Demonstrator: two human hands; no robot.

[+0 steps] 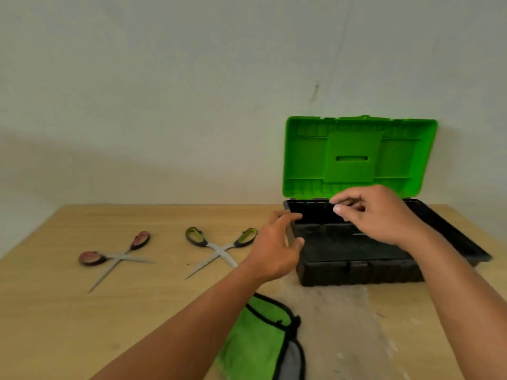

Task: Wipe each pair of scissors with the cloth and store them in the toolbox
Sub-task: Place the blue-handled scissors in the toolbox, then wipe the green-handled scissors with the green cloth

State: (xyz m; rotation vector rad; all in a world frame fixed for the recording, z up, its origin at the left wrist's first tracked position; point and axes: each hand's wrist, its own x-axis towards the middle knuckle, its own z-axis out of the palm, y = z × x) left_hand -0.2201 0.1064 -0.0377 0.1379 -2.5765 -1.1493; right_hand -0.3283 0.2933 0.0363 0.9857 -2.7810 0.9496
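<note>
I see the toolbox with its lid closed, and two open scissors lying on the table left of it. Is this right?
Not quite: the head view shows the lid open, standing upright at the back of the toolbox. The pink scissors and the green scissors do lie open on the table, left of it.

A light wooden table (68,325) fills the lower half of the frame, set against a pale wall. At left centre lie pink-handled scissors (116,257), blades spread open. Near them to the right, apart, lie green-and-black-handled scissors (219,249), also open. At right stands a black toolbox (356,270), its green lid (354,154) raised upright. A green cloth (258,341) with black edging lies at bottom centre, beside a pale scuffed patch (343,325).
</note>
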